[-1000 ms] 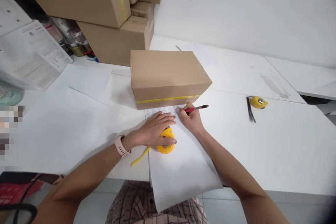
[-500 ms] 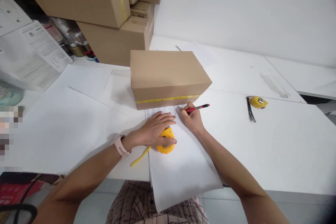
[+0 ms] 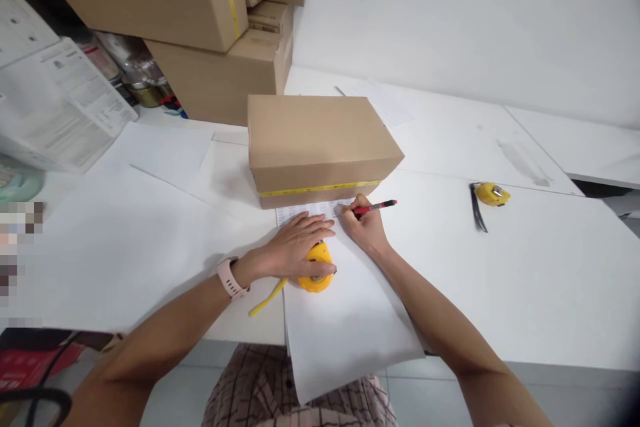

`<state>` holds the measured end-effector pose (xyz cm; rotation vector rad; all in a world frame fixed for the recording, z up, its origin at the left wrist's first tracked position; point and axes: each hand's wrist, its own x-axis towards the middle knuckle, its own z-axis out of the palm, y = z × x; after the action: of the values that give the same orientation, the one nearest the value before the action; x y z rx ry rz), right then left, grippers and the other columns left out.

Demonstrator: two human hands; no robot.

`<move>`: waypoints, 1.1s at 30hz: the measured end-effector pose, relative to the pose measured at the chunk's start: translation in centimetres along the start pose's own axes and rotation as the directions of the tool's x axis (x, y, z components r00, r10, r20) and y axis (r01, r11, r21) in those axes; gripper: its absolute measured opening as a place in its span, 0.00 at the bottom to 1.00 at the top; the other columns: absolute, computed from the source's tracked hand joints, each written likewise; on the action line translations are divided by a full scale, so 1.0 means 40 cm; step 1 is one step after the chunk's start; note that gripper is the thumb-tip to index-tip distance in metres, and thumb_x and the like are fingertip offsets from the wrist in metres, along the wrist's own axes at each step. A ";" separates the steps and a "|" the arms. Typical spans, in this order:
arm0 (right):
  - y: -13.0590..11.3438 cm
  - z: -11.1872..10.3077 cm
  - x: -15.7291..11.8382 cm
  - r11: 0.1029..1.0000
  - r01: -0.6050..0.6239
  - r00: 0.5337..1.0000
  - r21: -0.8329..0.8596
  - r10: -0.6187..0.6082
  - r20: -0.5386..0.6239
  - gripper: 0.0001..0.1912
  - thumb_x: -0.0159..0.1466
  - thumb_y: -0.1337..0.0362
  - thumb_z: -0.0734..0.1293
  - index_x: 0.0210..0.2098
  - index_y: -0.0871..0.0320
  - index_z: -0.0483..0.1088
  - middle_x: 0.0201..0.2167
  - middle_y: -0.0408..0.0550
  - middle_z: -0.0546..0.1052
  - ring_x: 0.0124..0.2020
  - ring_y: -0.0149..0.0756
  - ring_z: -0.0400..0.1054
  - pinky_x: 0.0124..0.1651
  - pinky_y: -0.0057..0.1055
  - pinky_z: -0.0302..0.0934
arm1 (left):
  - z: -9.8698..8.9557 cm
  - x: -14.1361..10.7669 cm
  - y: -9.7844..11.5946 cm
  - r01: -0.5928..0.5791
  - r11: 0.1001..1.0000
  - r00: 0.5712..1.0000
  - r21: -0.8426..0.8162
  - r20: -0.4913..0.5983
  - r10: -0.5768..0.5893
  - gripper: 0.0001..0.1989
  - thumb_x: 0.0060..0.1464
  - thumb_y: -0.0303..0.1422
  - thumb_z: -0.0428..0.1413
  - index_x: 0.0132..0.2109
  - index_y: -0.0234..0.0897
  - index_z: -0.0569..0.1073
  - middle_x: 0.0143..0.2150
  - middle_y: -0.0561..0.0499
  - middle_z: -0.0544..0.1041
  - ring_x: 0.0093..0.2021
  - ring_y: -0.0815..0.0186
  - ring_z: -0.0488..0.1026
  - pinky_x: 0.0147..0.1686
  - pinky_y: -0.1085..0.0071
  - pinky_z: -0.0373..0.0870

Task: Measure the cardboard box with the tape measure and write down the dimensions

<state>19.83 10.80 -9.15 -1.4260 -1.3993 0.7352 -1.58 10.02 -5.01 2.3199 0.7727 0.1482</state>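
Observation:
My left hand (image 3: pixel 300 243) lies flat on a sheet of paper (image 3: pixel 350 333), fingers stretched out. Its thumb rests across a yellow tape measure (image 3: pixel 316 283), whose yellow wrist strap (image 3: pixel 267 299) trails to the left. With my right hand (image 3: pixel 367 228) I pinch a red and black pen (image 3: pixel 383 206) over the sheet's upper part, where rows of writing show. The pen's tip is hidden by my fingers. Just beyond both hands stands a closed cardboard box (image 3: pixel 320 130) with yellow tape along its front side.
A second tape measure (image 3: pixel 493 195) with a black strap lies to the right on the white table (image 3: pixel 525 287). Larger cardboard boxes (image 3: pixel 215 80) are stacked at the back left. White papers (image 3: pixel 115 227) cover the left side, and a printed sheet (image 3: pixel 383 103) lies behind the box.
The pen's back end has shifted slightly to the left as its tilt changes a little. My left hand, the tape measure and the box have stayed in place.

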 end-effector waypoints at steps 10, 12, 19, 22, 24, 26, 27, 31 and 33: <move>0.010 -0.138 -0.128 0.835 0.271 0.962 -0.479 -0.247 0.115 0.10 0.69 0.64 0.59 0.45 0.51 0.71 0.44 0.51 0.77 0.44 0.43 0.70 0.44 0.38 0.65 | -0.005 -0.003 0.014 0.032 0.999 0.999 0.029 0.006 -0.033 0.32 0.60 0.54 0.54 0.63 0.39 0.69 0.73 0.44 0.60 0.74 0.52 0.52 0.73 0.53 0.41; 0.023 -0.159 -0.157 0.759 0.296 0.955 -0.580 -0.244 0.169 0.16 0.67 0.70 0.57 0.47 0.51 0.73 0.47 0.52 0.76 0.48 0.45 0.69 0.47 0.40 0.65 | -0.007 -0.002 0.013 0.032 0.999 0.999 0.024 0.004 -0.032 0.31 0.60 0.54 0.54 0.63 0.40 0.70 0.73 0.44 0.61 0.74 0.52 0.52 0.73 0.53 0.42; 0.044 -0.151 -0.170 0.753 0.270 0.961 -0.599 -0.248 0.121 0.28 0.61 0.77 0.55 0.56 0.52 0.71 0.47 0.53 0.78 0.48 0.48 0.68 0.49 0.45 0.65 | -0.030 -0.068 0.048 0.093 0.995 0.988 -0.031 -0.117 -0.096 0.40 0.58 0.55 0.55 0.69 0.37 0.60 0.71 0.37 0.61 0.70 0.46 0.58 0.66 0.51 0.57; 0.045 -0.154 -0.165 0.802 0.225 0.967 -0.553 -0.251 0.029 0.24 0.63 0.75 0.55 0.53 0.53 0.71 0.43 0.52 0.79 0.46 0.46 0.69 0.47 0.43 0.65 | -0.002 -0.124 0.091 0.143 0.989 0.967 -0.040 -0.208 -0.149 0.44 0.51 0.51 0.63 0.69 0.40 0.57 0.69 0.37 0.63 0.67 0.44 0.61 0.63 0.49 0.61; 0.043 -0.160 -0.165 0.822 0.203 0.963 -0.532 -0.266 -0.043 0.20 0.64 0.73 0.55 0.48 0.53 0.72 0.41 0.52 0.78 0.44 0.45 0.68 0.45 0.42 0.65 | 0.036 -0.144 0.111 0.167 0.985 0.958 -0.036 -0.232 -0.171 0.47 0.47 0.47 0.66 0.69 0.41 0.55 0.67 0.38 0.64 0.66 0.44 0.62 0.62 0.49 0.63; 0.035 -0.165 -0.165 0.839 0.199 0.952 -0.507 -0.288 -0.102 0.16 0.64 0.71 0.56 0.44 0.53 0.71 0.39 0.52 0.77 0.43 0.45 0.68 0.44 0.41 0.64 | 0.076 -0.145 0.119 0.198 0.980 0.945 -0.026 -0.260 -0.198 0.47 0.46 0.42 0.66 0.69 0.41 0.54 0.64 0.37 0.66 0.64 0.43 0.64 0.61 0.47 0.63; 0.026 -0.165 -0.166 0.849 0.204 0.947 -0.488 -0.297 -0.120 0.14 0.64 0.70 0.56 0.42 0.54 0.71 0.39 0.52 0.77 0.43 0.45 0.68 0.44 0.41 0.64 | 0.093 -0.140 0.119 0.217 0.976 0.934 -0.024 -0.285 -0.215 0.45 0.48 0.40 0.65 0.69 0.40 0.54 0.63 0.37 0.67 0.63 0.43 0.65 0.61 0.47 0.63; -0.050 -0.154 -0.171 0.928 0.214 0.974 -0.304 -0.227 -0.008 0.10 0.66 0.64 0.59 0.41 0.54 0.72 0.41 0.52 0.78 0.44 0.45 0.69 0.45 0.41 0.64 | 0.112 -0.117 0.116 0.225 0.965 0.891 -0.135 -0.371 -0.260 0.39 0.52 0.37 0.61 0.67 0.40 0.54 0.61 0.37 0.69 0.61 0.45 0.68 0.60 0.46 0.64; -0.105 -0.142 -0.173 0.982 0.146 0.976 -0.118 -0.123 0.180 0.11 0.68 0.59 0.60 0.43 0.54 0.73 0.44 0.51 0.78 0.45 0.42 0.71 0.45 0.39 0.65 | 0.095 -0.117 0.127 0.158 0.941 0.913 -0.298 -0.319 -0.254 0.39 0.53 0.39 0.62 0.66 0.42 0.52 0.59 0.39 0.71 0.56 0.50 0.72 0.56 0.49 0.68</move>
<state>22.34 2.29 -4.74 -1.3766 -1.6880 0.7034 -1.77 2.16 -4.20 1.9622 1.1013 0.5529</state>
